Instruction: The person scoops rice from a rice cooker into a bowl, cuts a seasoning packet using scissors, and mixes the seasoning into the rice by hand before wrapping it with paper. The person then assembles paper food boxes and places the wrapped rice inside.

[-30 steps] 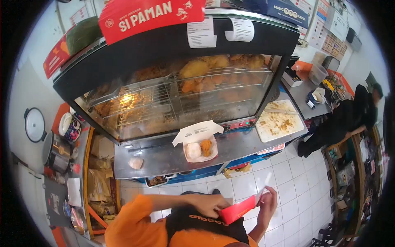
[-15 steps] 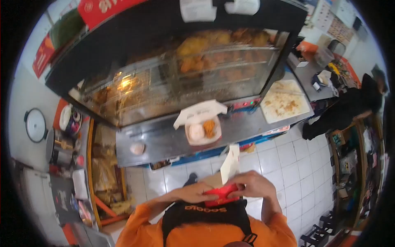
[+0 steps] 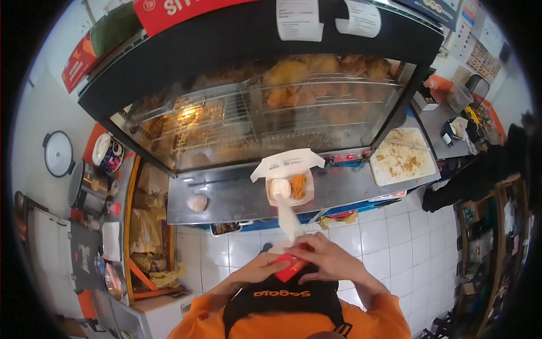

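In front of my apron, my left hand (image 3: 258,268) and my right hand (image 3: 319,257) both grip a red carton (image 3: 290,268), one from each side. A whitish flap (image 3: 289,221) of it stands up toward the counter, slightly blurred. Beyond it on the steel counter, an open box (image 3: 307,199) holds a piece of fried chicken (image 3: 298,185) and a round, pale wrapped item (image 3: 280,188). Another pale wrapped item (image 3: 197,203) lies on the counter to the left.
A glass warming cabinet (image 3: 248,121) with fried food stands behind the counter (image 3: 237,204). At right are a white tray (image 3: 398,176) with crumbs and a knife, a person in dark clothes (image 3: 471,178) and shelves (image 3: 491,243). Pots stand at left.
Both hands are now together on the red carton, which was angled to the right a second ago. Its pale flap has swung up and left. The camera view has shifted.
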Demonstrator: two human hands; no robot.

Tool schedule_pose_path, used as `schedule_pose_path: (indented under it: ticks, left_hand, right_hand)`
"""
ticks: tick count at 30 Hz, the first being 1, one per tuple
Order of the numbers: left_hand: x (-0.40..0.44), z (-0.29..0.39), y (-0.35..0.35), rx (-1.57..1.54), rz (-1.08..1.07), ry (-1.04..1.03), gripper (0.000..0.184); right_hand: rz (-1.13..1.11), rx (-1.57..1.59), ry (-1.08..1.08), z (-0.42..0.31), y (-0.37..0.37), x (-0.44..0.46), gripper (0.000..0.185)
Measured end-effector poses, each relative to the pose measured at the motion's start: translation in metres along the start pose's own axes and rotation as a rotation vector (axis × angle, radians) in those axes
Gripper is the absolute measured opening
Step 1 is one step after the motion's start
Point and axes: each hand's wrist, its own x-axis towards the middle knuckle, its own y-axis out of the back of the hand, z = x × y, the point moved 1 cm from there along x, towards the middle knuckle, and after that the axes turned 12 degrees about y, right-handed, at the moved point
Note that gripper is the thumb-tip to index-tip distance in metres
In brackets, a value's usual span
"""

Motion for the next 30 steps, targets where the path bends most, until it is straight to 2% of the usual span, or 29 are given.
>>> schedule_pose_path:
  ticks: [1,3,5,6,7,9,11,12,14,15,16,17,18,20,23,24,26,30]
  left_hand:
    - [-0.003,-0.001,0.004,0.078,0.015,-0.003,0.031]
    - [-0.011,0.0,0.018,0.233,0.047,-0.009,0.03]
    - [-0.042,0.032,0.026,0.3,0.041,-0.106,0.029]
    - [-0.06,0.046,0.035,0.351,0.031,-0.177,0.031]
    - [-0.075,0.047,0.045,0.386,0.125,-0.291,0.033]
    - [-0.105,0.029,0.067,0.281,0.227,-0.325,0.039]
    - [-0.132,0.003,0.079,0.015,0.243,-0.159,0.045]
    - [-0.136,-0.006,0.077,-0.032,0.315,-0.255,0.047]
    - [-0.137,-0.017,0.074,-0.121,0.457,-0.458,0.05]
    - [-0.138,-0.024,0.071,-0.223,0.463,-0.521,0.052]
    - [-0.138,-0.032,0.067,-0.329,0.466,-0.58,0.054]
    - [-0.136,-0.041,0.062,-0.434,0.468,-0.643,0.056]
    - [-0.135,-0.052,0.056,-0.535,0.516,-0.684,0.066]
    - [-0.136,-0.07,0.044,-0.657,0.652,-0.725,0.082]
    - [-0.139,-0.067,0.044,-0.626,0.567,-0.739,0.078]
    - [-0.138,-0.064,0.044,-0.576,0.527,-0.755,0.06]
    - [-0.139,-0.066,0.045,-0.519,0.484,-0.765,0.047]
    - [-0.141,-0.077,0.057,-0.399,0.585,-0.73,0.06]
  right_hand:
    - [-0.04,-0.112,0.009,-0.004,-0.001,0.007,0.065]
    - [-0.092,-0.025,0.008,-0.002,-0.007,0.017,0.067]
    - [-0.147,0.069,0.002,0.004,-0.012,0.021,0.068]
    - [-0.076,0.148,0.01,0.013,-0.01,0.023,0.068]
    - [-0.007,0.231,0.019,0.024,-0.007,0.026,0.069]
    - [0.057,0.327,0.017,0.031,0.005,0.037,0.071]
    - [0.053,0.356,-0.003,0.025,0.02,0.054,0.073]
    - [0.034,0.414,-0.052,0.027,0.033,0.059,0.06]
    - [0.173,0.001,-0.252,0.054,0.082,0.065,0.042]
    - [0.841,0.13,-0.027,0.061,0.104,0.082,0.027]
    - [1.131,-0.04,-0.04,0.069,0.144,0.094,0.023]
    - [1.346,0.086,0.03,0.072,0.183,0.11,0.026]
    - [1.48,-0.012,0.101,0.075,0.218,0.124,0.035]
    - [1.488,0.077,0.09,0.087,0.265,0.139,0.042]
    - [1.285,-0.166,-0.133,0.075,0.286,0.157,0.045]
    - [1.27,-0.169,-0.125,0.087,0.29,0.16,0.044]
    - [1.27,-0.063,-0.076,0.089,0.287,0.163,0.043]
    - [1.292,0.074,0.027,0.092,0.276,0.16,0.037]
